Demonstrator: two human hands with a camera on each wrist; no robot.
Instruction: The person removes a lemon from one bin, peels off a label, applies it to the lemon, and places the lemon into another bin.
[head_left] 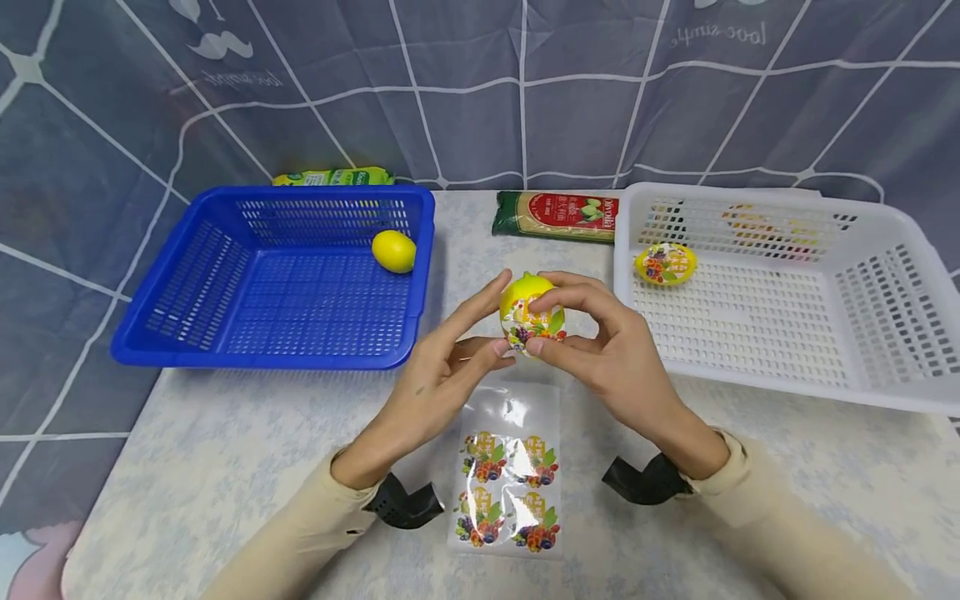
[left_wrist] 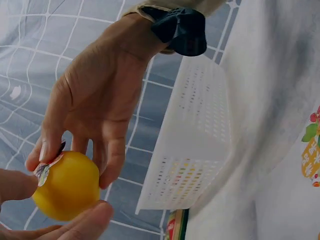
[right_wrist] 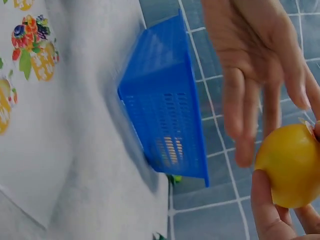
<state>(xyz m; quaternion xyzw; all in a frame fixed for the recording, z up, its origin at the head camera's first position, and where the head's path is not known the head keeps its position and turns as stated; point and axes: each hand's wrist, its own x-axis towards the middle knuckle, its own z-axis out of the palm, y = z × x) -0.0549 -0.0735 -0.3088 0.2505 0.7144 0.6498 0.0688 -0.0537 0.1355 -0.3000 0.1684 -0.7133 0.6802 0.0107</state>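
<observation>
My right hand (head_left: pixel 626 362) grips a yellow lemon (head_left: pixel 517 293), thumb and forefinger on the colourful fruit sticker (head_left: pixel 525 325) on its side. At the lemon's left, my left hand (head_left: pixel 427 375) has its fingers fairly straight, the thumb tip at the sticker's edge. The right wrist view shows the left hand (right_wrist: pixel 255 65) with extended fingers near the lemon (right_wrist: pixel 290 167). In the left wrist view, the lemon (left_wrist: pixel 70 187) sits between both hands, with the sticker (left_wrist: pixel 44 172) at its upper left. Below the hands lies a clear sheet of several stickers (head_left: pixel 510 417).
A blue basket (head_left: pixel 300 360) at the left holds a plain lemon (head_left: pixel 393 252). At the right, a white basket (head_left: pixel 750 379) contains a stickered lemon (head_left: pixel 666 264). Behind are a red-and-green packet (head_left: pixel 558 217) and a yellow-green packet (head_left: pixel 333 177), against a grey checked curtain (head_left: pixel 480 125).
</observation>
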